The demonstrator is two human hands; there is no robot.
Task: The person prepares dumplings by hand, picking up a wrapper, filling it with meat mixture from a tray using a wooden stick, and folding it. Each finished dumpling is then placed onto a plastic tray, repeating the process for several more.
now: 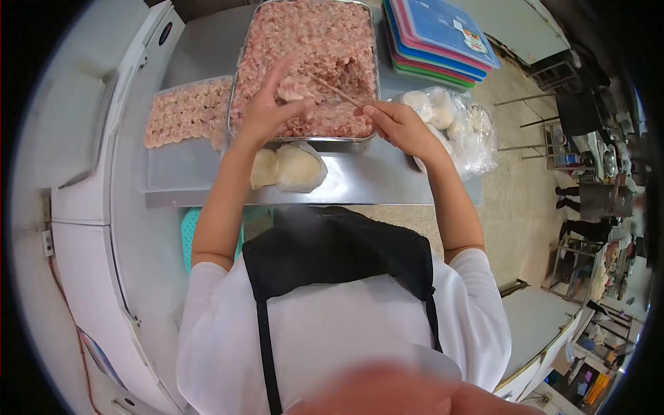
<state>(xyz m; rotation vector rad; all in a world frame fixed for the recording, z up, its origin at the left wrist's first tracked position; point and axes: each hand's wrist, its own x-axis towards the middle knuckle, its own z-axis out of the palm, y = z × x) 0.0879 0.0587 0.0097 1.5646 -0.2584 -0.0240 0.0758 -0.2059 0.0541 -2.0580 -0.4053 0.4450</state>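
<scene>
My left hand (271, 107) is curled around a filled dumpling (296, 88), with the thumb along its near side. My right hand (400, 126) pinches a thin stick (337, 91), whose far end reaches the dumpling. Both hands are over a deep metal tray (325, 140) of raw minced meat (304, 31), which has a hollow dug into its right side. Just below the tray, pale round dough wrappers (299, 168) lie in stacks on the steel table, partly in plastic.
Left of the meat tray, rows of finished dumplings (187, 114) lie on a clear plastic tray (180, 169). Bagged wrappers (446, 117) sit at right, below stacked coloured lids (446, 34). A white refrigerator (83, 200) stands at left; a teal basket (191, 238) is under the table edge.
</scene>
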